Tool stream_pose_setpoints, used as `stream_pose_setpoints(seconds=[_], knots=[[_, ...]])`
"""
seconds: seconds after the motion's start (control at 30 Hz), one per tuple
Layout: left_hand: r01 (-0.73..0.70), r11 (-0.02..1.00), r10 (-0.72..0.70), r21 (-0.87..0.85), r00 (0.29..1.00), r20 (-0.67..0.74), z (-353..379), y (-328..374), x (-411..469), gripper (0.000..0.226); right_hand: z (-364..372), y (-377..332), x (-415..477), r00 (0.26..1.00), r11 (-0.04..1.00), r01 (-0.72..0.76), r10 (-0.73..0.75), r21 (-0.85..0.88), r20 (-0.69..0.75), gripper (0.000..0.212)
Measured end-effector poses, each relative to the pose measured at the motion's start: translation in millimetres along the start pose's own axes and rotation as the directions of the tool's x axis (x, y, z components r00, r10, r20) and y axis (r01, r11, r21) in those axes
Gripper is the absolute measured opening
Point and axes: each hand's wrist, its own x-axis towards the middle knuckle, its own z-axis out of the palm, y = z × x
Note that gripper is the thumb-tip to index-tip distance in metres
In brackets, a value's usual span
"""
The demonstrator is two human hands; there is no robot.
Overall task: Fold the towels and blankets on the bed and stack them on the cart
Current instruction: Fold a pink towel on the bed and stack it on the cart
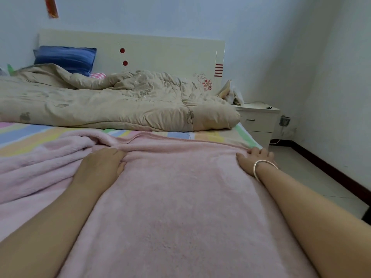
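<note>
Blanket (180,197) fills the frame's lower half; it looks soft, limp and light. Your left hand (104,163) pinches a centre fold. Your right hand (254,157) rests at its right edge, grip unclear. Take the corners.

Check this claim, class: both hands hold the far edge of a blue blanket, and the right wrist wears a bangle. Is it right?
No. The head view shows the blanket is pink, not blue. Both the left hand and the right hand do hold its far edge, and the right wrist wears a bangle.
</note>
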Motion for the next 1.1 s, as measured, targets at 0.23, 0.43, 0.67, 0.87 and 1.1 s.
stream_pose_setpoints(seconds=[0.23,0.43,0.67,0.87,1.1], knots=[[-0.085,0.963,0.067,0.255,0.995,0.079,-12.4,13.4,-0.5,0.012,-21.2,9.2,-20.3,0.962,0.97,0.233,-0.218,-0.077,0.164,0.079],[0.099,0.995,-0.099,-0.022,0.995,0.018,-74.6,35.9,-42.8,0.024,-48.3,21.4,-165.0,0.861,0.885,0.459,-0.422,-0.077,0.284,0.068],[0.211,0.847,-0.002,-0.488,0.919,0.394,-180.6,90.1,-165.5,0.045,-78.7,74.4,-325.0,0.821,0.866,0.489,-0.415,-0.106,0.392,0.074],[0.014,0.95,0.147,-0.313,0.862,0.484,-247.5,76.0,-287.1,0.097,-114.0,115.9,-437.8,0.856,0.899,0.408,-0.315,-0.161,0.409,0.067],[-0.038,0.973,0.151,-0.227,0.851,0.503,-330.9,55.5,-385.3,0.073,-128.5,168.9,-589.2,0.925,0.966,0.231,-0.182,-0.114,0.332,0.059]])
